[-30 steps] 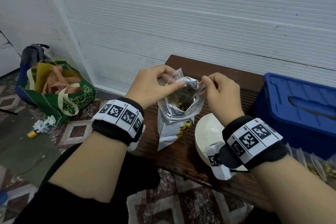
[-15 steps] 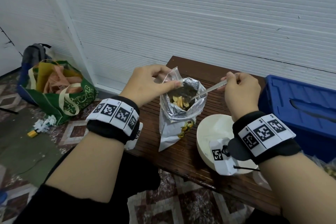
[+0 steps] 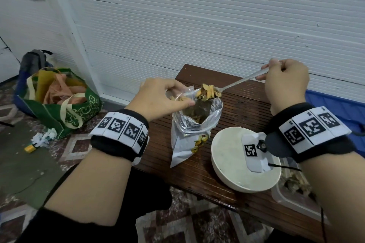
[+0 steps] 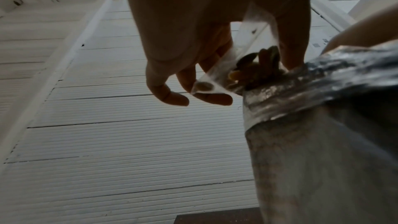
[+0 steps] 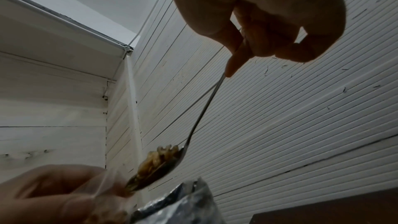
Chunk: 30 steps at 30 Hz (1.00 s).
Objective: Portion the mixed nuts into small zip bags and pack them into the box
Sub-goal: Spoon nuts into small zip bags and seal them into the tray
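Steel spoon (image 3: 233, 85) heaped with lumpy nuts (image 3: 208, 90) above crinkled foil pouch (image 3: 194, 124).

Silver foil nut pouch (image 3: 194, 124); yellow-brown nuts (image 3: 207, 90); white bowl (image 3: 227, 162); dark brown ribbed worktop (image 3: 243, 108); blue box (image 3: 335, 108); green tote (image 3: 83, 112); black-white checker-marked wristbands (image 3: 120, 130).

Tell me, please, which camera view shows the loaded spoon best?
The head view: the whole spoon shows there, heaped with nuts above the foil bag, its handle gripped by the right hand. The right wrist view shows it dim, from below. The left wrist view shows no spoon clearly, only nuts at the zip bag.
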{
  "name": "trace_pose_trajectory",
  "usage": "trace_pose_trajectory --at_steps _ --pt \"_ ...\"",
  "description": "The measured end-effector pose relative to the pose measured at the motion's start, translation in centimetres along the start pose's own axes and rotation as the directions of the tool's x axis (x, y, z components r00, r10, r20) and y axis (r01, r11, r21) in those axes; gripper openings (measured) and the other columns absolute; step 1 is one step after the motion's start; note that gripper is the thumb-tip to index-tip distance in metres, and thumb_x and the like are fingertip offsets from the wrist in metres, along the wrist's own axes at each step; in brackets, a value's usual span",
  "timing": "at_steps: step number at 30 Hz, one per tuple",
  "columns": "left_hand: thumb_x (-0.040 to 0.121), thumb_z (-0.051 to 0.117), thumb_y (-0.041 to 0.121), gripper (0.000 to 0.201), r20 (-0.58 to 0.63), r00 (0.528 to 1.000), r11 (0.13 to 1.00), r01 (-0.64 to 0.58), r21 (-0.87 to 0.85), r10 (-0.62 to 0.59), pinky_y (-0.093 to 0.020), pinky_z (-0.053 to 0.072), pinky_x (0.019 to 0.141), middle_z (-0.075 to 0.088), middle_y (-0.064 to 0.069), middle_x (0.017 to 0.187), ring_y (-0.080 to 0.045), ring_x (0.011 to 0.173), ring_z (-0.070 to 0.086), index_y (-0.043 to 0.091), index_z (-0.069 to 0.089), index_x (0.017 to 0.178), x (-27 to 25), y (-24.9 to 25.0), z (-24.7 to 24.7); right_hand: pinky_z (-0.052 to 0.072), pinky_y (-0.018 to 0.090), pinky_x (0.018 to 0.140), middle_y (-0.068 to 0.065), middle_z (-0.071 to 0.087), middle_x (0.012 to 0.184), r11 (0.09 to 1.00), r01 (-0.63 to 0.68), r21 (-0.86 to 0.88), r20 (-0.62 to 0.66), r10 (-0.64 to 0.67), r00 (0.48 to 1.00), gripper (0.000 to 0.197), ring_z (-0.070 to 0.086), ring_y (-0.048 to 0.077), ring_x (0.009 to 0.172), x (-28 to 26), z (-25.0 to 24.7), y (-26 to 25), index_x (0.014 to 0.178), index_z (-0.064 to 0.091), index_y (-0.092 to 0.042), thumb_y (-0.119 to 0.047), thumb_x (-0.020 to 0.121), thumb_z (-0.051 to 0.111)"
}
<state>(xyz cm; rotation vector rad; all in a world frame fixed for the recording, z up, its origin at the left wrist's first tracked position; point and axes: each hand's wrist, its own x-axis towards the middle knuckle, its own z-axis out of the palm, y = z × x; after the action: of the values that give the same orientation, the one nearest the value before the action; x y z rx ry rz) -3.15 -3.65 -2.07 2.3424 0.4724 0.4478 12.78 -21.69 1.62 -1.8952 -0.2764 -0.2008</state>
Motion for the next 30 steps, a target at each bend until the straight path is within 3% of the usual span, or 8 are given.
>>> trace_pose_trajectory --at_steps 2,4,8,13,19,22,27,30 --pt "0.063 0.076 0.064 0.031 0.010 1.000 0.999 -0.012 0.040 0.012 -0.043 0.042 0.100 0.065 0.022 0.085 0.000 0.091 0.059 0.046 0.060 0.083 0.0 0.1 0.5 0.038 0.006 0.048 -0.007 0.059 0.059 1.000 0.005 -0.011 0.037 -0.005 0.999 0.028 0.052 0.002 0.056 -0.3 0.4 -0.2 0.086 0.066 -0.012 -0.021 0.099 0.043" --pt "0.058 0.071 0.067 0.035 0.009 1.000 0.998 -0.026 0.050 0.026 -0.047 0.041 0.100 0.062 0.025 0.084 0.000 0.092 0.058 0.047 0.060 0.084 0.0 0.3 1.0 0.038 0.004 0.048 -0.006 0.059 0.060 1.000 0.020 -0.021 0.067 -0.018 0.998 0.028 0.052 0.000 0.054 -0.6 0.9 -0.2 0.083 0.065 -0.013 -0.020 0.099 0.043" --pt "0.065 0.075 0.063 0.039 -0.015 0.998 0.992 -0.051 0.119 0.054 -0.039 0.029 0.103 0.056 0.028 0.085 -0.003 0.098 0.048 0.043 0.063 0.096 0.2 0.4 1.5 0.040 0.018 0.057 -0.004 0.063 0.062 1.000 0.026 -0.014 0.112 -0.024 0.993 0.031 0.050 -0.003 0.046 -1.1 1.6 0.0 0.074 0.061 -0.020 -0.022 0.100 0.044" --pt "0.068 0.071 0.062 0.039 -0.025 0.999 0.987 -0.040 0.158 0.044 -0.026 0.016 0.085 0.051 0.029 0.086 0.000 0.098 0.038 0.044 0.060 0.101 0.3 0.5 1.7 0.038 0.015 0.055 -0.004 0.062 0.061 1.000 0.023 -0.007 0.138 -0.022 0.990 0.033 0.048 -0.007 0.043 -1.3 2.2 0.0 0.073 0.061 -0.020 -0.022 0.100 0.043" --pt "0.069 0.073 0.059 0.037 -0.038 0.998 0.992 -0.035 0.123 0.040 -0.028 0.018 0.089 0.053 0.030 0.087 0.002 0.096 0.041 0.042 0.061 0.099 0.3 0.1 1.6 0.036 0.011 0.056 -0.006 0.063 0.063 1.000 -0.018 -0.013 0.142 0.020 0.990 0.036 0.049 -0.005 0.053 -1.2 2.2 0.3 0.068 0.062 -0.022 -0.021 0.100 0.045" --pt "0.069 0.074 0.058 0.037 -0.061 0.998 0.995 -0.028 0.094 0.034 -0.031 0.021 0.093 0.055 0.030 0.085 0.001 0.099 0.047 0.039 0.063 0.098 0.2 0.1 1.4 0.033 0.006 0.047 -0.009 0.060 0.059 0.999 -0.038 -0.028 0.123 0.042 0.991 0.035 0.047 -0.008 0.046 -1.0 1.8 0.4 0.070 0.064 -0.019 -0.021 0.099 0.045" --pt "0.068 0.074 0.059 0.035 -0.075 0.997 0.995 -0.028 0.094 0.035 -0.033 0.024 0.096 0.061 0.025 0.089 -0.003 0.103 0.053 0.041 0.062 0.096 0.2 -0.1 1.4 0.040 0.013 0.060 -0.007 0.061 0.061 1.000 -0.014 -0.001 0.106 0.014 0.994 0.029 0.052 -0.001 0.060 -0.7 1.4 0.0 0.082 0.067 -0.011 -0.020 0.099 0.045" --pt "0.068 0.074 0.059 0.039 -0.070 0.996 0.996 -0.041 0.080 0.047 -0.029 0.019 0.091 0.064 0.021 0.096 -0.003 0.106 0.051 0.039 0.064 0.100 0.2 0.0 1.7 0.039 0.014 0.059 -0.006 0.062 0.061 1.000 0.008 0.005 0.123 -0.008 0.992 0.029 0.052 -0.005 0.053 -0.9 1.7 -0.3 0.081 0.067 -0.012 -0.021 0.099 0.046"
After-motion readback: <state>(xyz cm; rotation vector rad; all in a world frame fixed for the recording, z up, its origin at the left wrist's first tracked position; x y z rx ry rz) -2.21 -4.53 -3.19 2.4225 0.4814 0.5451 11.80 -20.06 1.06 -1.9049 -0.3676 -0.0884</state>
